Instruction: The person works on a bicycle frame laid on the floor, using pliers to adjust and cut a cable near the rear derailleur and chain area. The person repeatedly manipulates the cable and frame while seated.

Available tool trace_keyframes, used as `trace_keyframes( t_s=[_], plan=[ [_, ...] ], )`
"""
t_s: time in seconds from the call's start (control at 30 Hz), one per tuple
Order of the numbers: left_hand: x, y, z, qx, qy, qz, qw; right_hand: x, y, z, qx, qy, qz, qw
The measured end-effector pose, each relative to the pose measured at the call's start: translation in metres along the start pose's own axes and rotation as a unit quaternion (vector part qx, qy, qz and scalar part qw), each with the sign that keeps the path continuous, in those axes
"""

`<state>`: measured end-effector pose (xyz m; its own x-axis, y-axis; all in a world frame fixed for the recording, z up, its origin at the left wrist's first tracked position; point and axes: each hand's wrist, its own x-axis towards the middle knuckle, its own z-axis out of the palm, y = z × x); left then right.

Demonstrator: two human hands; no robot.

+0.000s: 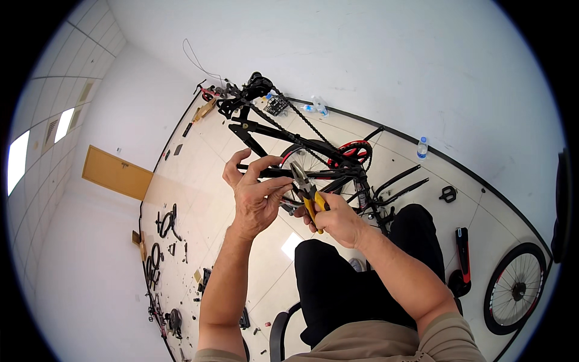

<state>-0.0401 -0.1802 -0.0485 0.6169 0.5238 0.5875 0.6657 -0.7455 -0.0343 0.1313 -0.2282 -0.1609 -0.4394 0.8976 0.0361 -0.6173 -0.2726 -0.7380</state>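
Note:
My right hand (339,221) is closed around the yellow and black handles of a pair of pliers (318,202), jaws pointing up and left. Close to those jaws, my left hand (254,188) pinches with thumb and fingertips; what lies between them is too small to make out. Just beyond both hands stands a black bicycle frame (263,128), its rear end up and to the left. A chain (303,120) runs along it to a red and black chainring (367,152). My hands hide part of the frame and a spoked wheel behind it.
A loose wheel (517,289), a black and red bicycle part (462,253) and a pedal (447,193) are at the right. A water bottle (422,148) stands by the wall. Scattered bicycle parts (166,223) lie at the left. A chair armrest (279,332) is beside my legs.

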Motion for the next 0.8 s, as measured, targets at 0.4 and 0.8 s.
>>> trace_keyframes(
  t_s=[0.4,0.8],
  plan=[
    [0.000,0.001,-0.004,-0.004,-0.018,0.007,1.000,0.000,-0.009,0.021,-0.029,0.073,0.075,0.994],
    [-0.001,0.000,-0.002,-0.004,-0.006,0.004,1.000,0.010,0.008,0.011,-0.006,0.054,0.052,0.997]
  ],
)
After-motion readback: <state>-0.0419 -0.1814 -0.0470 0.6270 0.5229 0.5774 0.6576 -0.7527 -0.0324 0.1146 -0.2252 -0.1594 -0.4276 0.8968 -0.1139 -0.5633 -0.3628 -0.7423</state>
